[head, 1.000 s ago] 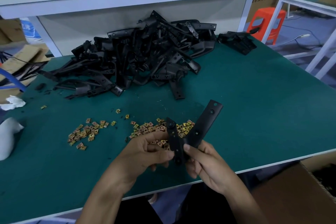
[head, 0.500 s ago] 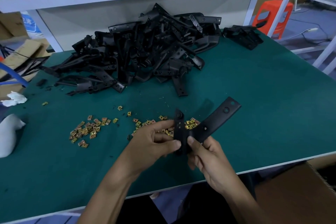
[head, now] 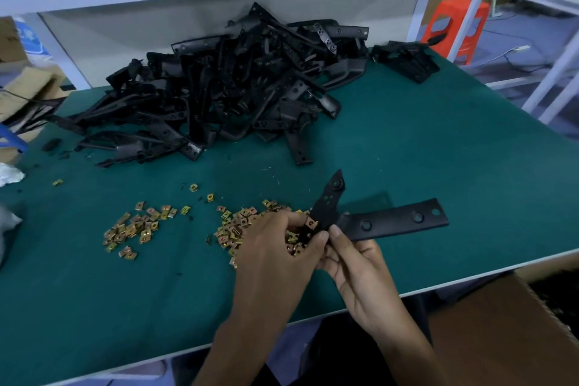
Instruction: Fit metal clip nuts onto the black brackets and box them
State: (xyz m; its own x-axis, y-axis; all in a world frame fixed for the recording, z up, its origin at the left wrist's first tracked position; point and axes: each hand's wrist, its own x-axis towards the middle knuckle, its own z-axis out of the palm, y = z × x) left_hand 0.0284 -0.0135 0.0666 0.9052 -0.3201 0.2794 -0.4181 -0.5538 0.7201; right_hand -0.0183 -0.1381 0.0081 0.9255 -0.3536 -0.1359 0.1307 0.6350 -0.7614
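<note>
A black V-shaped bracket is held just above the green table near its front edge. My right hand grips it at the bend from below. My left hand pinches a brass clip nut against the bracket's shorter arm. Loose clip nuts lie in two heaps, one partly under my left hand and one further left. A big pile of black brackets lies at the back of the table.
A smaller stack of black parts sits at the back right. A brown cardboard box stands below the table's front right edge. White cloth lies at the left edge. An orange stool stands beyond the table.
The bracket has turned, its long arm swinging down to the right until nearly level. My left hand has shifted onto the short arm with a clip nut at its fingertips.
</note>
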